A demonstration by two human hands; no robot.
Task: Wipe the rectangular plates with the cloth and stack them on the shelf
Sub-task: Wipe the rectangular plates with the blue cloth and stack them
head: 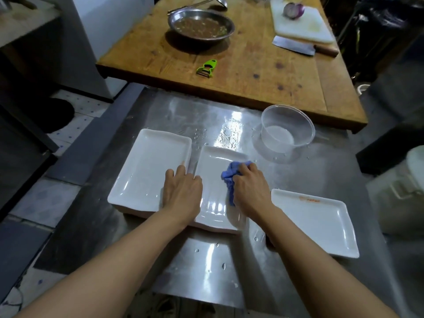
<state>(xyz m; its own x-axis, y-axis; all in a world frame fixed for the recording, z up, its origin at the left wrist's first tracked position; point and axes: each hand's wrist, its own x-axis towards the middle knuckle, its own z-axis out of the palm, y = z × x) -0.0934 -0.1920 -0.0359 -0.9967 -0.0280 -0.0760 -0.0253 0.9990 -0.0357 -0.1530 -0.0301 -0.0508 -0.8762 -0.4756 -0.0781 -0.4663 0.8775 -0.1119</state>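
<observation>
Your right hand is clenched around a crumpled blue cloth and presses it onto the middle plate, a white, glossy rectangular dish with a raised rim that lies at the centre of the frame on the wet steel table. Your left hand lies flat with fingers straight across the left rim of that plate, its fingertips reaching the edge of the left plate.

The left plate is the same white rectangular kind, set just beside the middle one at centre left, and looks clean and shiny. The right plate sits at lower right, apart from the middle plate, and bears a smeared orange mark near its far rim; whether it is writing or a stain you cannot tell.

A clear plastic tub stands right of centre, above the plates, with water drops round it. On the wooden table in the upper part of the frame lie a green peeler, a metal bowl, a cleaver, and a white cutting board carrying a halved red onion.
</observation>
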